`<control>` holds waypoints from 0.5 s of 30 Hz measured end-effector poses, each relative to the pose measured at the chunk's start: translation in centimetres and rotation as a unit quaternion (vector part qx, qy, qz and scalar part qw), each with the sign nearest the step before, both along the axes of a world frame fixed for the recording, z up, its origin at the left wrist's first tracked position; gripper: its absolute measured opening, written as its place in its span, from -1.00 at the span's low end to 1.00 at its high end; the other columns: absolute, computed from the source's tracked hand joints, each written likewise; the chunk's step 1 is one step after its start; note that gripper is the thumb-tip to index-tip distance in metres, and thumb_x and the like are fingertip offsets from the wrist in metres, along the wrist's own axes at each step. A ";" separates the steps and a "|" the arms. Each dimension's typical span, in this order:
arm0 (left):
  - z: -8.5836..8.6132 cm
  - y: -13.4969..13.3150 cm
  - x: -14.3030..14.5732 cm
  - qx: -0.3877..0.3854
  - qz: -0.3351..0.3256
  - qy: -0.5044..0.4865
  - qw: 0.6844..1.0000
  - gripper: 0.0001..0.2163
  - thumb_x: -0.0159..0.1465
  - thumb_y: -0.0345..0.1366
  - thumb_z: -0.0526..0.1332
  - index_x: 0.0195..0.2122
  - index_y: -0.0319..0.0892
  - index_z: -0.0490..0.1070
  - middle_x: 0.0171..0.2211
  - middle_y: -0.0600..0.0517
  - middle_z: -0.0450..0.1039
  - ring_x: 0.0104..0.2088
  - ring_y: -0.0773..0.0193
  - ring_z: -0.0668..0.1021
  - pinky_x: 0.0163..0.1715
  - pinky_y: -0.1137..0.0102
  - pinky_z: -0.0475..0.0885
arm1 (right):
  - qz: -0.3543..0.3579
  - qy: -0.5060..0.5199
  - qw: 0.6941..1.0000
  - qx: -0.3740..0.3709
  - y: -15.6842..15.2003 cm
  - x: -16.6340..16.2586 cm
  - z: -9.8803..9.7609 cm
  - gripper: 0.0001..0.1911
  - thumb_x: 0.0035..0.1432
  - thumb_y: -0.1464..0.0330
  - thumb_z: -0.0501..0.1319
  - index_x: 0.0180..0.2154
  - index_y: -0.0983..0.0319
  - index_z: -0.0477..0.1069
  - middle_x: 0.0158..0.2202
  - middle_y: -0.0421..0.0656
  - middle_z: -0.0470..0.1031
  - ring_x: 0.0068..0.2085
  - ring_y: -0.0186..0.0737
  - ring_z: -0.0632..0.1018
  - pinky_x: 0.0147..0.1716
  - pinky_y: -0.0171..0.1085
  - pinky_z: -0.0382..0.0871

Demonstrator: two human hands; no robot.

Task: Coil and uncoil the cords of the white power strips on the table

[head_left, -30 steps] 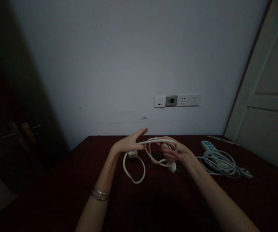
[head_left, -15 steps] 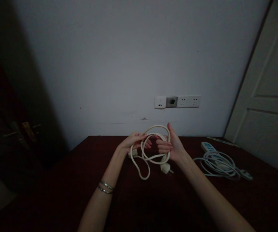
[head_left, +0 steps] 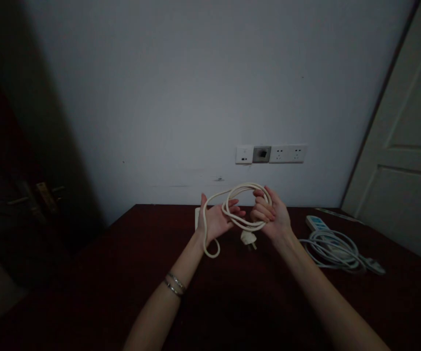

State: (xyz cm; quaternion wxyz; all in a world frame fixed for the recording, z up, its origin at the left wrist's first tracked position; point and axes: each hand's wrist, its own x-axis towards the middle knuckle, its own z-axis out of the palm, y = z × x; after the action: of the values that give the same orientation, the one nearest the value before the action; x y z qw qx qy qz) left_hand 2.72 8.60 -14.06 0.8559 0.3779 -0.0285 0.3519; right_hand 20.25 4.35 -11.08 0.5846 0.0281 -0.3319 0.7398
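Observation:
A cream power cord [head_left: 242, 187] is looped in coils between both hands, held up above a dark red table [head_left: 96, 273]. My right hand [head_left: 274, 217] has its fingers curled round the coils, and the cord's white plug [head_left: 247, 238] dangles just below it. My left hand [head_left: 215, 219] is held palm up, fingers half curled, with the cord running across it and a loop [head_left: 210, 251] hanging down beside the wrist. A small white block on the cord shows behind the left hand.
A second bundle of white cable [head_left: 336, 248] with a power strip [head_left: 316, 223] lies on the table at the right. Wall sockets [head_left: 271, 153] sit on the white wall behind. A pale door [head_left: 408, 161] stands right, a dark door with a brass handle [head_left: 42, 195] left.
Both hands have risen and come closer together. The hanging loop has grown shorter as more cord is gathered into the coils, and the plug has lifted with them.

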 end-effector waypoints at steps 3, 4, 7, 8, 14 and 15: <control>0.2 -0.1 0.2 -0.002 0.010 0.013 1.000 -0.45 0.08 0.03 0.11 -0.13 -0.41 0.38 -0.31 -0.24 0.48 -0.14 -0.05 0.50 -0.08 0.14 0.27 | -0.019 0.008 1.000 0.003 0.3 0.0 -0.1 -0.75 0.26 0.36 -0.05 -0.40 0.30 0.30 -0.79 -0.43 -0.03 -0.79 -0.51 0.00 -0.79 -0.50 -0.07; 0.5 0.0 0.1 0.000 0.019 0.030 0.999 -0.55 0.09 -0.07 0.13 -0.16 -0.39 0.39 -0.33 -0.21 0.47 -0.19 -0.01 0.51 -0.10 0.16 0.28 | -0.021 0.006 1.000 0.004 0.3 0.0 -0.1 -0.76 0.26 0.38 -0.06 -0.39 0.31 0.31 -0.78 -0.42 -0.01 -0.78 -0.50 0.03 -0.78 -0.50 -0.03; 1.5 0.2 -0.3 0.002 0.067 0.062 0.996 -0.82 0.14 -0.32 0.10 -0.31 -0.33 0.39 -0.50 -0.04 0.39 -0.40 0.20 0.51 -0.18 0.22 0.35 | -0.014 -0.015 1.000 -0.002 0.4 -0.1 0.0 -0.78 0.24 0.43 -0.07 -0.36 0.31 0.30 -0.74 -0.38 0.06 -0.72 -0.48 0.13 -0.70 -0.48 0.11; 1.9 0.1 -0.4 0.001 0.081 0.061 0.995 -0.85 0.17 -0.34 0.08 -0.34 -0.31 0.37 -0.56 0.02 0.34 -0.47 0.28 0.47 -0.21 0.24 0.37 | -0.011 -0.027 1.000 -0.004 0.4 -0.1 0.1 -0.79 0.23 0.42 -0.06 -0.36 0.31 0.30 -0.72 -0.36 0.08 -0.70 -0.47 0.16 -0.68 -0.47 0.15; 2.9 -0.7 0.2 -0.017 0.112 0.048 0.992 -0.76 0.30 -0.17 0.01 -0.34 -0.23 0.34 -0.69 0.21 0.04 -0.69 0.48 0.18 -0.40 0.37 0.41 | -0.018 -0.085 0.996 -0.031 0.4 -0.6 0.4 -0.68 0.20 0.20 0.08 -0.51 0.25 0.22 -0.75 -0.39 -0.03 -0.71 -0.48 0.08 -0.66 -0.45 0.16; 2.7 -0.6 0.4 -0.019 0.110 0.048 0.993 -0.74 0.31 -0.16 0.01 -0.35 -0.23 0.34 -0.70 0.22 0.01 -0.70 0.49 0.15 -0.44 0.41 0.39 | -0.022 -0.089 0.995 -0.039 0.4 -0.7 0.4 -0.65 0.20 0.19 0.09 -0.55 0.24 0.18 -0.76 -0.40 -0.05 -0.72 -0.49 0.05 -0.68 -0.46 0.12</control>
State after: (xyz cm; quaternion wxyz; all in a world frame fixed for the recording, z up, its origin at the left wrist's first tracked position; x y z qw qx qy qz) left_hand 3.10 7.95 -11.33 0.8197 0.3785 0.0607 0.4257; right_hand 19.50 4.75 -10.70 0.5698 -0.0678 -0.3538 0.7386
